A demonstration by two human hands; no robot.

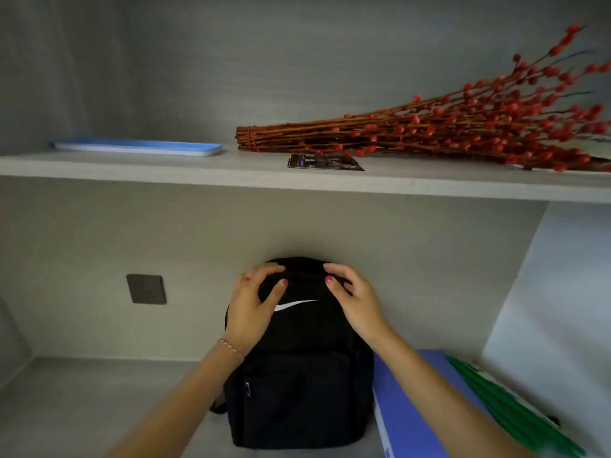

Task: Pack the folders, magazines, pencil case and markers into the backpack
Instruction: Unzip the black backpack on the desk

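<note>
While the black backpack [297, 375] stands upright on the surface [99, 408], left hand [251, 302] and right hand [355, 299] rest on its top, fingers [276, 289] spread, purple folder [416, 408] just beside its right.

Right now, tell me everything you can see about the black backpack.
The black backpack stands upright on the grey surface against the back wall, under the shelf. It looks like fabric, with a white swoosh logo, a front pocket and a zipper pull at its left. Both hands, left and right, rest on its top. A purple folder lies beside it.
</note>
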